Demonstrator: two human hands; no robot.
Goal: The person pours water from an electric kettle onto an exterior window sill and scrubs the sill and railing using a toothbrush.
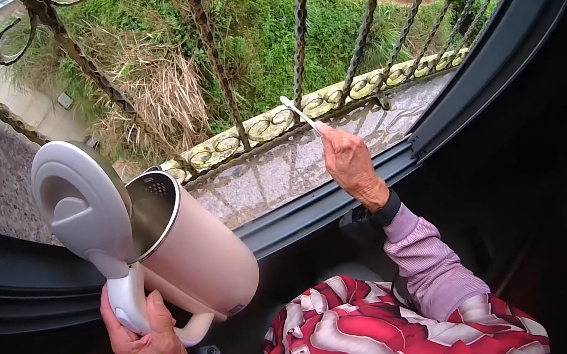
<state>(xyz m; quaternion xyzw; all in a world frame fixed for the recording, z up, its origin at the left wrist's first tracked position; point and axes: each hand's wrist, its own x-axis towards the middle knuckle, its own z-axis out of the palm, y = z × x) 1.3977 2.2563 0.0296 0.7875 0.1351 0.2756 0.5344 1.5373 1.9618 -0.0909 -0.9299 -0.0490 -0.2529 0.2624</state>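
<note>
An electric kettle (200, 241) was held tilted at the left part of the window frame (293, 228), its mouth facing outward over the frame and its base slanting back to the person's side; whether its body touched the frame could not be told. Its lid (61, 182) stood swung open at the hinge, on the outer side of the frame's left stretch, and the metal interior (151, 208) showed, with a patch of small holes near the rim. On the near side of the frame, the left hand (149, 352) was wrapped around the top of the kettle's handle (127, 299), thumb laid along it, gripping firmly. The right hand (349, 161) reached across the frame to its outer side, fingers pinched on the end of a slim white stick (299, 113). The stick pointed away from the frame, and its slightly widened tip overlapped, in the view, an iron railing (267, 127); whether they touched could not be told. Just beyond the frame lay a speckled stone ledge (264, 195), with the railing along its outer side. Farther out from the frame were dry grass (165, 88) and green plants (261, 52). Inside the frame, the person wore a red-and-white patterned garment (341, 333), lilac sleeves (427, 258) and a dark band (384, 208) on the right wrist.
</note>
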